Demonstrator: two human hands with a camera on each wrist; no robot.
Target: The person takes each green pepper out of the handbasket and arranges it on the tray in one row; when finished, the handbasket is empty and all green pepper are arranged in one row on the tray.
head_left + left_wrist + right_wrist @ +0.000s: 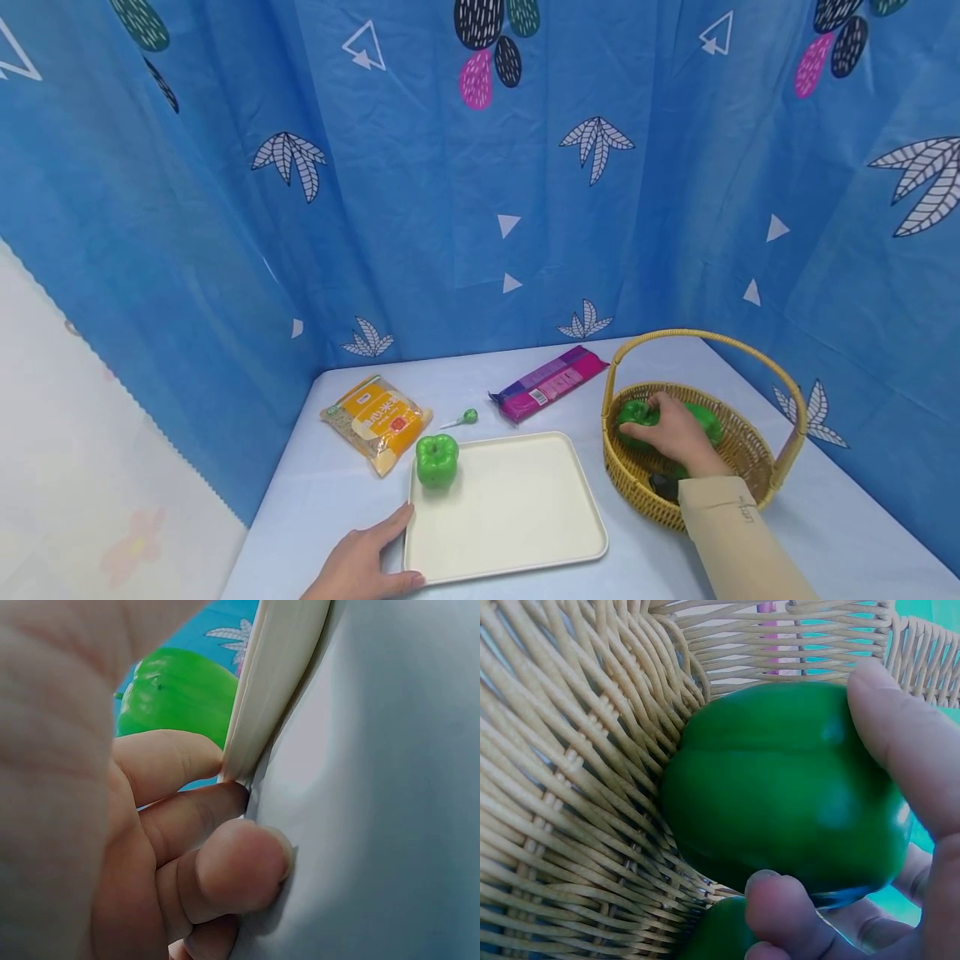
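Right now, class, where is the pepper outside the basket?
In the head view, the pepper sits on the far left corner of the tray, beyond the left hand.

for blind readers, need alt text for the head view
A person's right hand holds a green pepper in a wicker basket; the left hand touches a cream tray with another pepper on it. Farther back lie an orange packet and a purple packet.

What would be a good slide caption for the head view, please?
Left hand touching a tray with one pepper on it, right hand gripping another pepper in a basket.
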